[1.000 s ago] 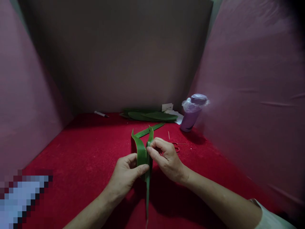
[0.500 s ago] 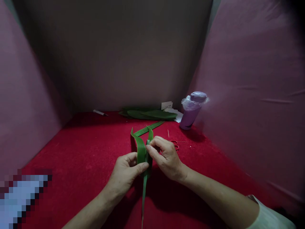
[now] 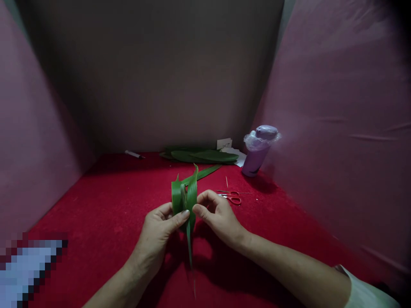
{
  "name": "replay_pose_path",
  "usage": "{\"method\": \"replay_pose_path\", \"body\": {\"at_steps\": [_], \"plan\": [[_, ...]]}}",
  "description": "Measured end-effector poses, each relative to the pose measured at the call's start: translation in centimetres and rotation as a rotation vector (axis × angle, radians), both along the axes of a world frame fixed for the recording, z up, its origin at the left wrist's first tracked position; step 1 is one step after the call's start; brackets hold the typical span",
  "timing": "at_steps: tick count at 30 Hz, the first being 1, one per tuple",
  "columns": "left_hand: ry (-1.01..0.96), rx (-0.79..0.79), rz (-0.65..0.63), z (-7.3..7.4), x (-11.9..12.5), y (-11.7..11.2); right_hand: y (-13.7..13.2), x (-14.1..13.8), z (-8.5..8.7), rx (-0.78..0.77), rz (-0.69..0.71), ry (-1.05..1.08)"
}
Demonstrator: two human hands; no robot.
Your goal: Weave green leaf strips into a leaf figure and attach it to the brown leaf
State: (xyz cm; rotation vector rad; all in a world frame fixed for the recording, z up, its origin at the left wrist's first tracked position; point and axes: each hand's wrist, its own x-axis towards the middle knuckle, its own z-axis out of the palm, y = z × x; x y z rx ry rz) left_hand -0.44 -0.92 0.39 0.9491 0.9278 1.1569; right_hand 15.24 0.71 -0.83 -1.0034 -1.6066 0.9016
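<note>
My left hand [image 3: 157, 226] grips a folded green leaf [image 3: 192, 192], thumb pressed on the front and fingers behind. The leaf's upper ends stand up as two flaps, with a narrow folded strip upright between them. A long thin tail [image 3: 189, 248] hangs from under my left thumb toward me. At the right flap's edge my right hand [image 3: 221, 218] is closed, with thumb and index finger on the leaf; its other fingers are curled. Just beyond the right hand lie red-handled scissors [image 3: 236, 199], their blades partly hidden by the hand.
Long green leaves [image 3: 205, 155] lie stacked at the back of the red cloth [image 3: 112, 205], one strip [image 3: 208, 171] in front. Near the scissors is a thin stick [image 3: 226, 182]. A purple tumbler [image 3: 255, 160] stands right, white cards [image 3: 224, 144] beside the leaves, a syringe-like tube [image 3: 134, 154] back left.
Both hands and the folded leaf have shifted slightly left. The right hand has moved from the middle strip to the right flap, which stands higher. More of the scissors shows.
</note>
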Motion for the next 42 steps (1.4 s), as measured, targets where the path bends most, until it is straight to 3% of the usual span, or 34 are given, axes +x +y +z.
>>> {"method": "replay_pose_path", "body": {"at_steps": [4,8,14,19,42], "plan": [[0.016,-0.006,-0.002,0.4,0.2,-0.2,0.2,-0.5,-0.4,-0.157,0.229,0.216],[0.057,0.011,-0.004,0.2,0.3,-0.2,0.0,-0.8,-0.3,-0.175,0.302,0.319],[0.073,0.000,0.046,-0.1,0.6,-0.2,-0.4,-1.3,-0.3,-0.205,0.230,0.377],[0.063,-0.013,0.011,-0.2,0.9,-0.4,-0.3,-1.5,-0.3,-0.253,0.198,0.494],[0.056,0.003,-0.049,-0.2,0.9,-0.5,-0.6,-1.5,0.3,-0.338,0.172,0.545]]}}
